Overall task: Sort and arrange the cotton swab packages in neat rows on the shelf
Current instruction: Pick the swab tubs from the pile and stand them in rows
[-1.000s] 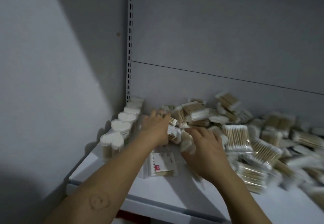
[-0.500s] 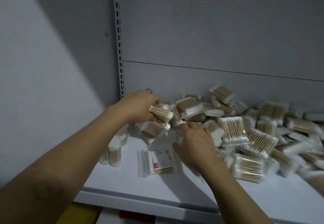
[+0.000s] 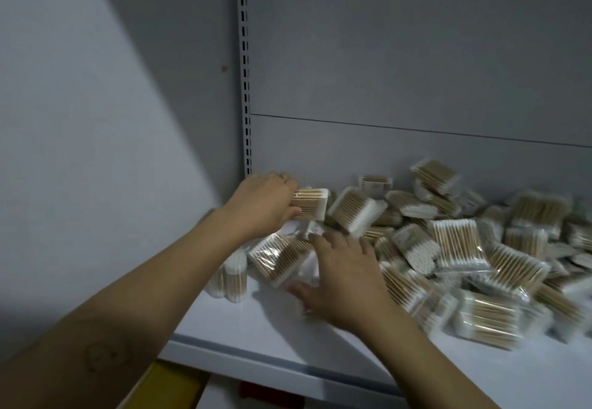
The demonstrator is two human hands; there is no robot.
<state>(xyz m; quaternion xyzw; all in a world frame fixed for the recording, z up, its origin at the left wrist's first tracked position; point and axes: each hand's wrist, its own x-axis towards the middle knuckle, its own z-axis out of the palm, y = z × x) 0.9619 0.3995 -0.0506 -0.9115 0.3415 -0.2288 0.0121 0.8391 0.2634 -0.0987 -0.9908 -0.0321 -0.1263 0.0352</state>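
White shelf (image 3: 256,322), grey back panel. My left hand (image 3: 266,206), a second ago down in the heap (image 3: 464,248), now grips one cotton swab pack (image 3: 310,204) near the back corner. My right hand (image 3: 342,277), fingers spread, touches a second pack (image 3: 282,256). The row is barely started.

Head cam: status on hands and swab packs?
Left hand grips a clear-wrapped pack of wooden-stick cotton swabs. Right hand open, spread low at the loose heap of packs. Heap crowds white shelf.
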